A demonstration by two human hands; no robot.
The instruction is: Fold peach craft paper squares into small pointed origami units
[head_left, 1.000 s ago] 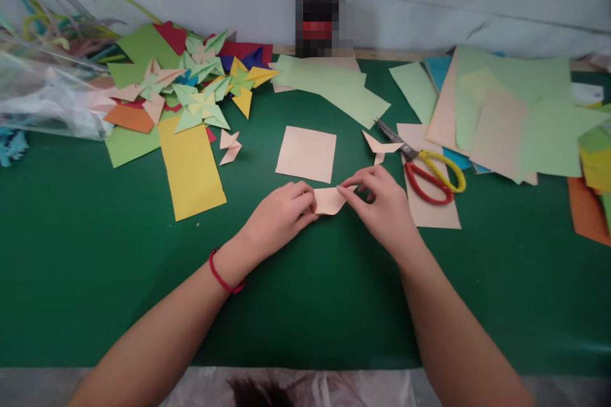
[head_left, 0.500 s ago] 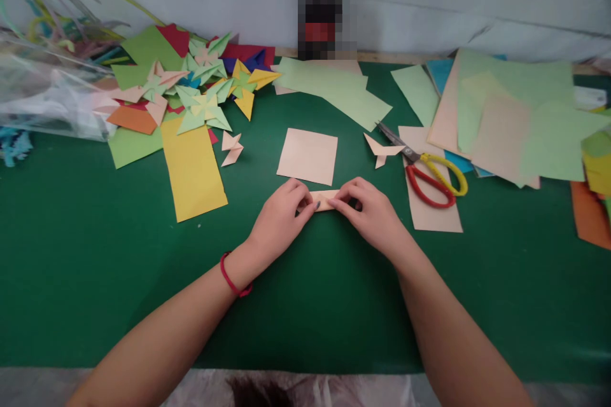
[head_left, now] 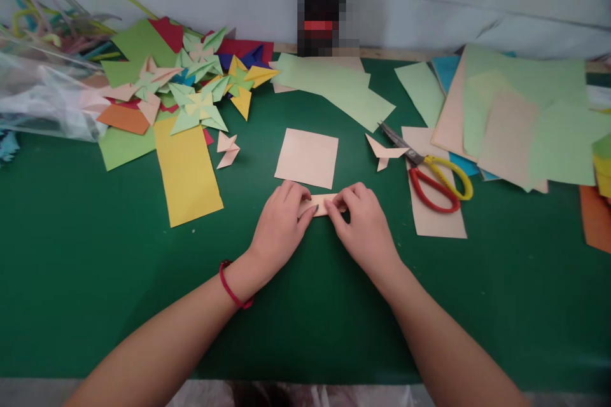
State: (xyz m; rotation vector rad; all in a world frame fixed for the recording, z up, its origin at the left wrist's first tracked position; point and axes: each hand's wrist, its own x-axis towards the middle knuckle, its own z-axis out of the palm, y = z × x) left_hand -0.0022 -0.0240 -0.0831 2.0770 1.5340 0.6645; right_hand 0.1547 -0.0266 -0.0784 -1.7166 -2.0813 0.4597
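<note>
A narrow strip of folded pale paper (head_left: 320, 205) lies on the table between my hands. Its left end is pinched by my left hand (head_left: 283, 219), which has a red cord bracelet at the wrist. At the other end, the fingers and thumb of my right hand (head_left: 363, 221) close on the strip. My fingers cover both ends of it. Just beyond my hands lies a flat pale pink square of paper (head_left: 307, 158). Small folded pink paper pieces rest at the left (head_left: 228, 149) and at the right (head_left: 383, 152).
Scissors (head_left: 434, 181) with red and yellow handles lie on a pink sheet (head_left: 436, 222) at right. Folded paper stars (head_left: 200, 108) and a yellow sheet (head_left: 189, 178) are at left. Green sheets (head_left: 520, 108) pile up back right on the green table (head_left: 305, 331).
Both hands keep hold of the paper strip. My right fingers and thumb have shifted slightly along it, and the view has moved a little.
</note>
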